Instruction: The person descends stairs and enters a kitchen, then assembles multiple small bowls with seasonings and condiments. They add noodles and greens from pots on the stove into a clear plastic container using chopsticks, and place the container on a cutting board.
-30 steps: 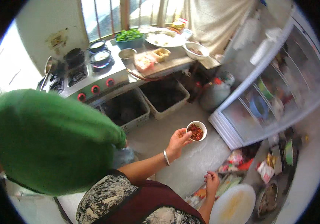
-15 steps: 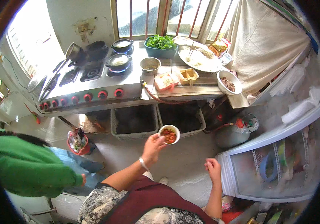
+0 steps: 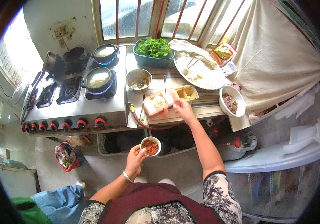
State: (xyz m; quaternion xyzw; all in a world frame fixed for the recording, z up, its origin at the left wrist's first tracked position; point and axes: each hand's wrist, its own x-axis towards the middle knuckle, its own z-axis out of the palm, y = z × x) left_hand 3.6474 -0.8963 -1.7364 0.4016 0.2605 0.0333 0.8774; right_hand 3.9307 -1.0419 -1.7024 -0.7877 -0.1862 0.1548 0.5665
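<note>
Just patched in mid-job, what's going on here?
The person's left hand holds a small white cup of red, chopped food. The right hand is stretched out beside the pink container on the counter; whether it touches anything is unclear. Two dark pots sit on the lit stove.

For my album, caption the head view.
Left hand holds a small white bowl; right hand beside a pink container.

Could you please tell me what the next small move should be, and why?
I would probably bring the white cup in the left hand closer to the pink box: the right hand is at that box's edge, while the cup is held short of the counter, so anything carried across might drop.
</note>
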